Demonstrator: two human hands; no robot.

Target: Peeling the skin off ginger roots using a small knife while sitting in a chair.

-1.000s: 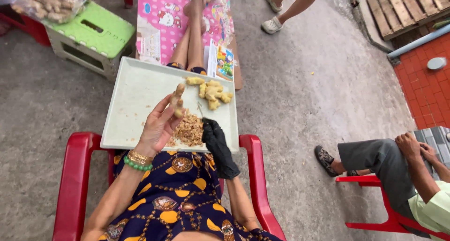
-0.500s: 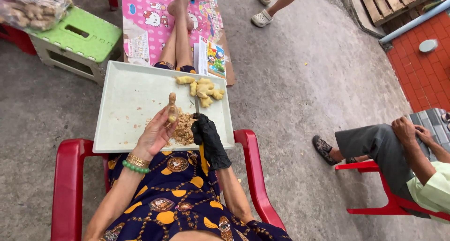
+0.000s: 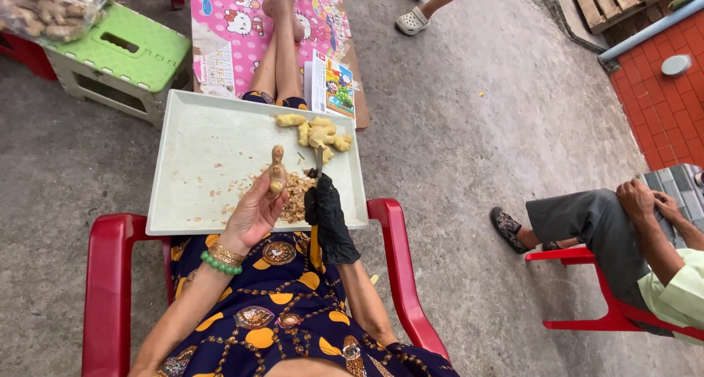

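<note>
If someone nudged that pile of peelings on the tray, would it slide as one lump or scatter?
Probably scatter: the peelings are loose flakes, and strays already dot the tray. They look thin, so likely very light. The peeled ginger pieces look knobbly; they would likely tumble, not roll.

A clear plastic bag filled with pale brown knobbly roots sits at the upper left corner, resting on the near end of a green plastic stool. A flat printed booklet or carton, rectangular, with a white and red edge and a cover in mixed blue, green and yellow colours, lies on the pink cartoon-patterned mat, just beyond the far right corner of the pale tray. A small white printed sheet with a fine grid of marks lies on the same mat, just beyond the tray's far edge on the left.
</note>
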